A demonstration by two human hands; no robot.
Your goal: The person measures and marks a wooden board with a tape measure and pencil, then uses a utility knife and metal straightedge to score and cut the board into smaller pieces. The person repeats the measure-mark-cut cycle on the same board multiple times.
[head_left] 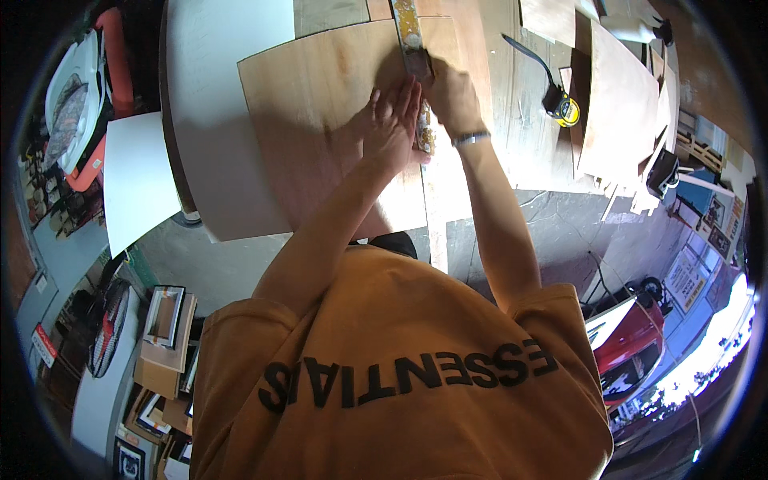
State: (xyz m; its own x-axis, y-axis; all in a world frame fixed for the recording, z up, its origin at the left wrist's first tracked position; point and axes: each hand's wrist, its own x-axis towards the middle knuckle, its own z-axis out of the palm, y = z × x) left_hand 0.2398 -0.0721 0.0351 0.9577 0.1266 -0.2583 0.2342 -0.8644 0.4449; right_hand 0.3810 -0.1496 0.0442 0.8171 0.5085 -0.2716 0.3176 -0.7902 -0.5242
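Observation:
A thin plywood sheet (312, 104) lies on the worktable in front of me. Across its right part runs a long metal straightedge (410, 34), spotted with yellow and white paint. My left hand (390, 132) presses down beside and on the straightedge, its fingers stretched out and pointing away from me. Just to the right, my right hand (458, 102) is closed against the straightedge's right side, with a metal-banded bracelet or watch at the wrist. A dark bit shows at its fingers, but what it grips is hidden.
A white board (216, 120) lies under the plywood's left side. Right of it rests a yellow and black tape measure (566, 110) with its blade out. More plywood pieces (624, 104) are stacked at the far right. Picture frames (166, 316) stand low at the left.

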